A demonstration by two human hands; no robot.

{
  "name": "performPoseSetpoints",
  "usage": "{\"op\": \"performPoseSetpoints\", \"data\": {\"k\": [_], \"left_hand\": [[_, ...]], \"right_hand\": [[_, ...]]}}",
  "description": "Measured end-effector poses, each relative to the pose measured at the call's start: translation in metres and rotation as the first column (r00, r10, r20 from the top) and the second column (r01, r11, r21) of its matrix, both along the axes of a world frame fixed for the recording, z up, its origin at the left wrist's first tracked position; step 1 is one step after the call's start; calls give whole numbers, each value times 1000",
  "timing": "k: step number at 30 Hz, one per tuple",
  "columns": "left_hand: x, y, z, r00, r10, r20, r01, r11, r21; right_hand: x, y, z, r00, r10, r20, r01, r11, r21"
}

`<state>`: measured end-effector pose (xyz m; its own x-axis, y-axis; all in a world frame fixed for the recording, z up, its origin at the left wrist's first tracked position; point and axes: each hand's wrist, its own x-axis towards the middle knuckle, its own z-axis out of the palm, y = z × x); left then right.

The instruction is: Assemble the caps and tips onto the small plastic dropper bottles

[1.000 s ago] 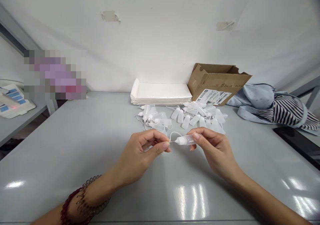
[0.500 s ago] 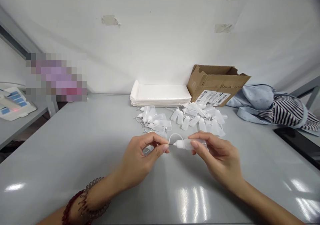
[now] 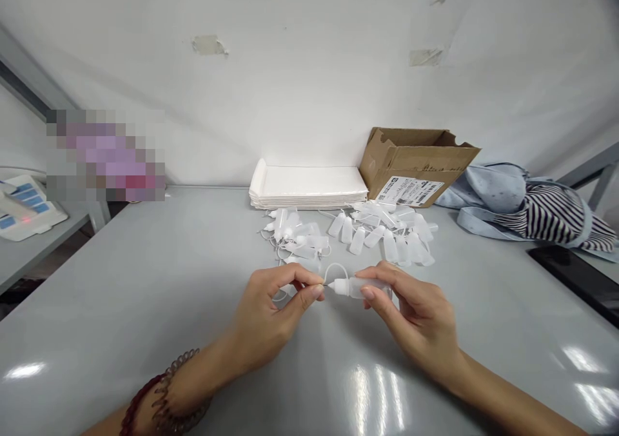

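Note:
My right hand (image 3: pixel 411 317) is closed round a small translucent needle-tip squeeze bottle (image 3: pixel 356 287), held sideways above the table. Its white nozzle and thin needle point left. A thin white strap (image 3: pixel 336 266) loops from the bottle's neck to the fingertips of my left hand (image 3: pixel 278 307). Those fingers pinch the tethered cap at the needle's end; the cap itself is mostly hidden. Just behind my hands lie loose bottles of the same kind, one pile (image 3: pixel 300 233) on the left and another pile (image 3: pixel 387 229) on the right.
A stack of white padded envelopes (image 3: pixel 309 184) and an opened cardboard box (image 3: pixel 420 171) stand by the wall. To the right are a blue and striped cloth bag (image 3: pixel 536 207) and a black phone (image 3: pixel 575 278). A white device (image 3: pixel 31 207) sits at far left.
The bottle has come closer to my left fingers, so less of the needle shows between them. My right hand has shifted slightly left; the view has tilted a little.

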<state>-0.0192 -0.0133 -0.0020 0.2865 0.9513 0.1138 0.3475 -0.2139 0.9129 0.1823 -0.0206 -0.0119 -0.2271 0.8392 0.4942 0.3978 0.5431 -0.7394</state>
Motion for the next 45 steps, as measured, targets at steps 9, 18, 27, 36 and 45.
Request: {"op": "performPoseSetpoints", "data": {"k": [9,18,27,36,45], "left_hand": [[1,0,-4,1000,-13,11,13,1000,26],[-9,3,9,994,-27,103,35,997,-75],[-2,2,3,996,80,40,-88,957,278],[2,0,-8,996,80,-41,-48,859,510],[8,-5,-24,959,58,-279,106,835,541]], "right_hand": [[-5,-2,0,999,37,-8,-37,999,-24],[-1,-2,6,996,90,7,-89,996,-23],[2,5,5,994,8,-110,-46,937,-347],[-7,5,4,984,172,40,-123,831,-543],[-11,6,-2,975,124,-182,-216,702,-679]]}}
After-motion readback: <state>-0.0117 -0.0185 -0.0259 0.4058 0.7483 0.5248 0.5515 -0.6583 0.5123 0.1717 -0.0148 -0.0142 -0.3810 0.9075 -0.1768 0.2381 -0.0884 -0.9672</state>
